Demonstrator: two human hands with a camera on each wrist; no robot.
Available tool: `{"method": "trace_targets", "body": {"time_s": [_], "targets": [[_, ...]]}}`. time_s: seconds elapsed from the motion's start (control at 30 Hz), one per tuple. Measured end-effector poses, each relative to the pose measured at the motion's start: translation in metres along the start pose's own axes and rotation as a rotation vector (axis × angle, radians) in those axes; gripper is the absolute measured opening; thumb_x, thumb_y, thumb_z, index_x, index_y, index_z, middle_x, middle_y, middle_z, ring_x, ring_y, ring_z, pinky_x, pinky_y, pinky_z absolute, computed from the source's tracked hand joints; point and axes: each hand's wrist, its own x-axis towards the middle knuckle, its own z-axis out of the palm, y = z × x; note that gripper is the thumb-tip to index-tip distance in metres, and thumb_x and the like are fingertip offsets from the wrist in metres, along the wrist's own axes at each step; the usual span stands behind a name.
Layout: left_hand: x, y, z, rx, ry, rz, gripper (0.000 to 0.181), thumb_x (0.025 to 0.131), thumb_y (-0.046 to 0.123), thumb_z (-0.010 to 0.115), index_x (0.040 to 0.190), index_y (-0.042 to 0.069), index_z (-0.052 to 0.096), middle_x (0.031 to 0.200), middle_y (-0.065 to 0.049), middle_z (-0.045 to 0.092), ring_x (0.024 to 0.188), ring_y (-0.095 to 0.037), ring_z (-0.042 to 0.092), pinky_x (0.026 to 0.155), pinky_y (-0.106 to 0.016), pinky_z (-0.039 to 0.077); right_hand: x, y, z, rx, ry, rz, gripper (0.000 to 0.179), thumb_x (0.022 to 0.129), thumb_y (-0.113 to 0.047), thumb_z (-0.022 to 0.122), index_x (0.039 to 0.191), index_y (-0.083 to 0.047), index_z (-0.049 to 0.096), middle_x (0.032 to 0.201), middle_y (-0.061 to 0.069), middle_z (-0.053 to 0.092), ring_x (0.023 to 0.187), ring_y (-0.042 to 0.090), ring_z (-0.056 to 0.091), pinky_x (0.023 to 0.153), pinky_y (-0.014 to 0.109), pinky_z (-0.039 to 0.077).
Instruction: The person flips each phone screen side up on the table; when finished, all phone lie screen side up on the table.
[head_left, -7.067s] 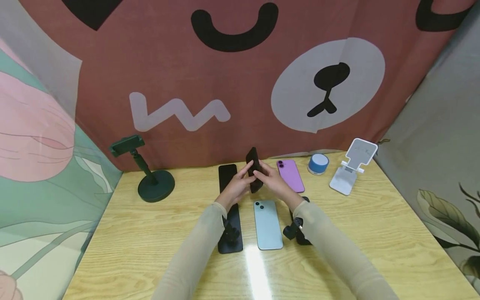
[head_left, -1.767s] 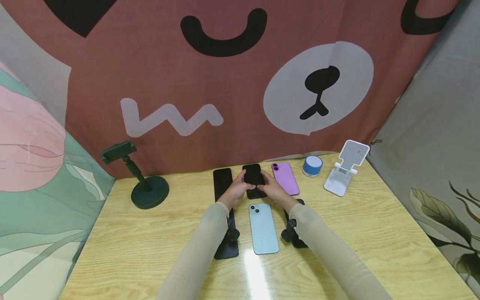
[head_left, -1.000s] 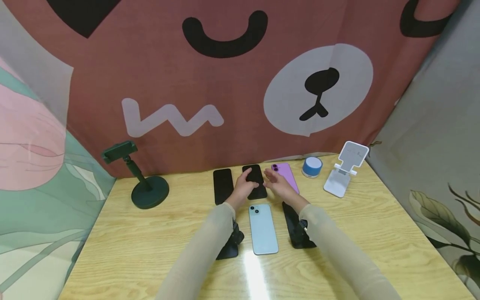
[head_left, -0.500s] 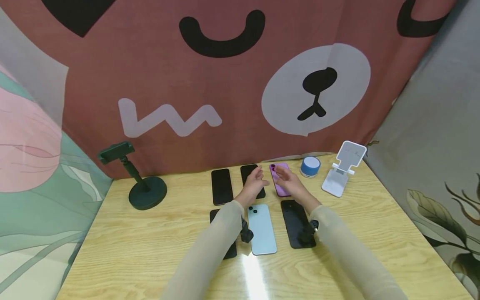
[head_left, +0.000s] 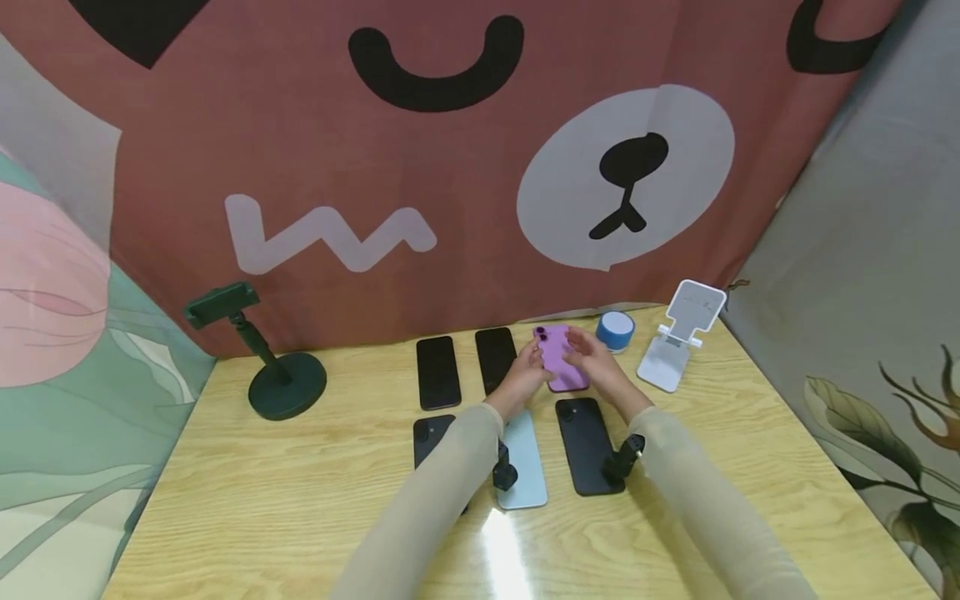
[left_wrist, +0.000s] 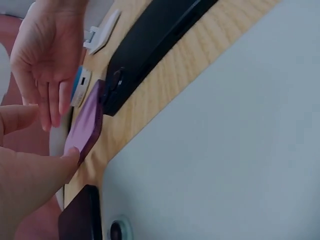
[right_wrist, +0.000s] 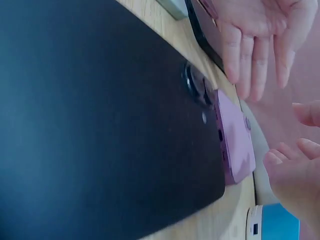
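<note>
A purple phone (head_left: 557, 354) lies back-up on the table, its camera at the far left corner. My left hand (head_left: 521, 382) is at its left side, fingers loosely extended; in the left wrist view the thumb overlaps the phone's edge, and contact is unclear. Over its right side hovers my right hand (head_left: 602, 369), fingers relaxed; the right wrist view shows a gap between that hand and the purple phone (right_wrist: 235, 137). Left of the purple phone, a black phone (head_left: 492, 350) lies screen-up, partly covered by my left hand. Neither hand grips anything.
Another screen-up black phone (head_left: 438, 375) lies farther left. Nearer me are a dark phone (head_left: 431, 433), a light-blue phone (head_left: 529, 471) and a black phone (head_left: 585, 442). A green stand (head_left: 287, 387) is left; a blue-white cylinder (head_left: 616, 332) and white stand (head_left: 663, 364) are right.
Earlier, both hands held a black phone upright. It was laid screen-up on the table and released, then both hands moved right to the purple phone, which stayed in place.
</note>
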Motion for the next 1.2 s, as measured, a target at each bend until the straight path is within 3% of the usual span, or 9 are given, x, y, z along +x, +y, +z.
{"method": "trace_targets", "body": {"time_s": [0.17,0.43,0.67,0.9,1.2], "targets": [[0.005,-0.004,0.007,-0.051,-0.004,-0.003,0.087,0.078,-0.014,0.055,0.152,0.008,0.015,0.149,-0.02,0.03,0.135,-0.031,0.033,0.104,-0.039,0.037,-0.001,0.005,-0.007,0.0,0.019,0.009,0.061,0.093,0.004,0.048,0.146,0.008,0.019,0.15,0.028,0.022,0.138,0.04,0.021,0.11,0.049,0.025],[0.01,-0.004,0.013,-0.023,-0.005,-0.009,0.093,0.075,-0.016,0.057,0.152,0.007,0.01,0.152,-0.02,0.026,0.137,-0.031,0.029,0.106,-0.038,0.034,-0.002,0.013,-0.016,-0.048,-0.002,0.061,0.066,0.093,0.004,0.049,0.147,0.008,0.013,0.152,0.029,0.015,0.14,0.041,0.012,0.112,0.05,0.019],[0.016,-0.005,0.013,0.016,0.022,0.014,0.092,0.072,-0.02,0.058,0.15,0.003,0.015,0.15,-0.017,0.031,0.135,-0.028,0.033,0.106,-0.037,0.034,-0.001,0.015,-0.012,-0.075,-0.025,0.087,0.067,0.093,0.001,0.05,0.148,0.008,0.011,0.152,0.029,0.012,0.14,0.042,0.01,0.112,0.05,0.018],[0.018,-0.004,0.01,0.047,-0.014,0.023,0.084,0.072,-0.02,0.057,0.147,0.002,0.026,0.145,-0.016,0.039,0.13,-0.028,0.039,0.105,-0.036,0.035,0.0,0.012,-0.008,-0.096,-0.05,0.111,0.066,0.095,-0.001,0.047,0.146,0.011,0.007,0.151,0.033,0.009,0.14,0.043,0.009,0.113,0.05,0.015],[0.015,-0.003,0.005,0.081,-0.036,-0.093,0.092,0.078,-0.008,0.062,0.152,0.006,0.01,0.156,-0.014,0.017,0.142,-0.027,0.017,0.114,-0.039,0.017,0.002,0.011,-0.002,-0.054,0.018,0.17,0.063,0.094,-0.003,0.048,0.146,0.009,0.014,0.152,0.028,0.017,0.14,0.038,0.015,0.113,0.047,0.017]]}}
